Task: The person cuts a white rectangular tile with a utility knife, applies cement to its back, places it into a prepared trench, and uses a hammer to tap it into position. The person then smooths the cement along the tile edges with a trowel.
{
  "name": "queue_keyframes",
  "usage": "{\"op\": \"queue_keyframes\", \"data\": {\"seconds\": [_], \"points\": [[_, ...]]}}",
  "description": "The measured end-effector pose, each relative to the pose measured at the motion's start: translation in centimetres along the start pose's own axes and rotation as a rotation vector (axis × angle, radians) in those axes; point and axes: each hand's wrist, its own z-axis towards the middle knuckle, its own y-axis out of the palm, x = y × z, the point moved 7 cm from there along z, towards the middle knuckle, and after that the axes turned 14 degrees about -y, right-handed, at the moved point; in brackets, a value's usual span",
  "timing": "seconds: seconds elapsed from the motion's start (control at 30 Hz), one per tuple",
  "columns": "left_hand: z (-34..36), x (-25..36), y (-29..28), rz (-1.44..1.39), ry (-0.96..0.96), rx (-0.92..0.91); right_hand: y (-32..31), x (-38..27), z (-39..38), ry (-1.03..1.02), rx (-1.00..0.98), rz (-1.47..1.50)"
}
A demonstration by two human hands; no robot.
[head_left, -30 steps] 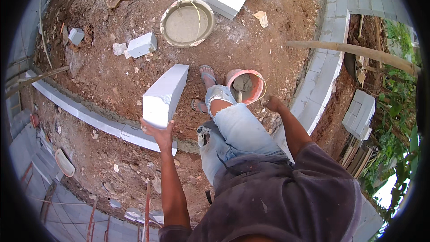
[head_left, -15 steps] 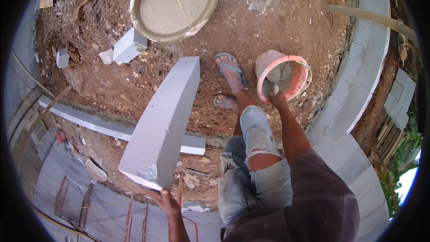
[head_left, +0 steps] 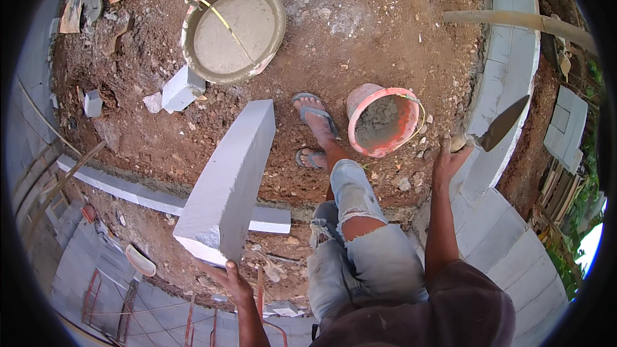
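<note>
A long pale grey concrete block (head_left: 222, 183) is held up in front of me at a tilt. My left hand (head_left: 230, 279) supports its near end from below, with the fingers partly hidden under it. My right hand (head_left: 448, 159) is closed around the handle of a trowel (head_left: 504, 125), whose dark pointed blade sticks out over the block wall on the right. Between my feet and that wall stands a pinkish-red bucket (head_left: 357, 104) with grey mortar (head_left: 380, 122) inside. The trowel is clear of the bucket.
A round basin (head_left: 279, 32) of wet grey mix stands ahead, a small block (head_left: 183, 90) beside it. A low block row (head_left: 122, 183) runs along the left. The curved block wall (head_left: 491, 90) is at right, crossed by a wooden pole (head_left: 514, 19). Stones litter the soil.
My right hand has lifted the trowel out of the bucket and swung it right, over the wall. The left hand still holds up the concrete block. The view has shifted slightly.
</note>
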Motion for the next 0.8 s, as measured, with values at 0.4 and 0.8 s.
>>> {"op": "queue_keyframes", "data": {"seconds": [0.4,0.8], "points": [[-0.5,0.3,-0.7,0.075,-0.066,0.187,11.2,9.1,-3.0,0.203,-0.674,-0.537],[0.2,3.3,1.6,0.069,0.126,0.114,21.8,-31.8,0.3,-0.855,-1.193,-0.09]]}}
